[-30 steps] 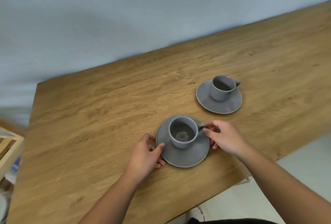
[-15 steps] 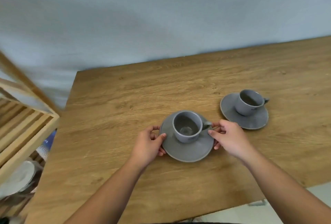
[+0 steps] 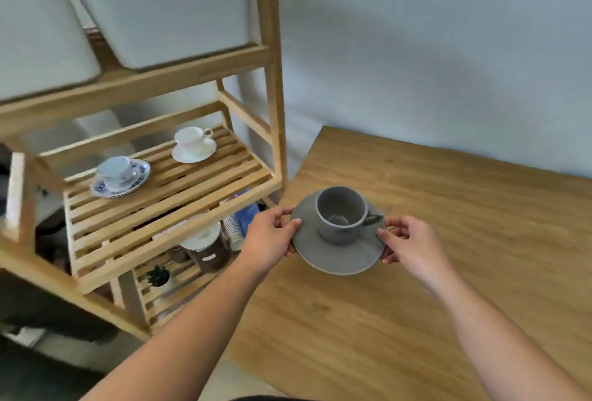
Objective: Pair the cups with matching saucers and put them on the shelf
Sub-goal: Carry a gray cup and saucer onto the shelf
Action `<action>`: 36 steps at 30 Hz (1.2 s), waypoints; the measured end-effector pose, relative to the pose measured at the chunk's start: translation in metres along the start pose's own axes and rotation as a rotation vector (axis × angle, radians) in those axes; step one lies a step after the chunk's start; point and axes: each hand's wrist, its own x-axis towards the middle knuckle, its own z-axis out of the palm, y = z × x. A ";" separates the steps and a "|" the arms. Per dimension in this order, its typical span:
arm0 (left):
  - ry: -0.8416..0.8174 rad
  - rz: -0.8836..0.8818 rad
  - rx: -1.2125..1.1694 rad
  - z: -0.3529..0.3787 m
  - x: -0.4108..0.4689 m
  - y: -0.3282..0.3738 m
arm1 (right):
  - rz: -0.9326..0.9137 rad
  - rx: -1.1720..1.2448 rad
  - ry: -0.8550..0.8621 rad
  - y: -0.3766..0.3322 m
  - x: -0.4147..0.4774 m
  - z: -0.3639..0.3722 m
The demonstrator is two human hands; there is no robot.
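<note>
Grey cup sits on grey saucer, lifted over table corner. Left hand pinches rim at 9 o'clock, right hand at 3 o'clock. Step: carrying pair to slatted shelf. Next: keep level, set down in free space near white cup set.
</note>
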 end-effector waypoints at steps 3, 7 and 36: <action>0.106 -0.038 -0.003 -0.053 0.003 -0.017 | -0.031 -0.029 -0.116 -0.015 0.021 0.057; 0.244 -0.103 0.024 -0.115 0.009 -0.043 | -0.045 -0.088 -0.241 -0.028 0.047 0.133; 0.918 -0.547 0.092 -0.290 0.081 -0.181 | -0.079 -0.410 -0.585 -0.082 0.127 0.435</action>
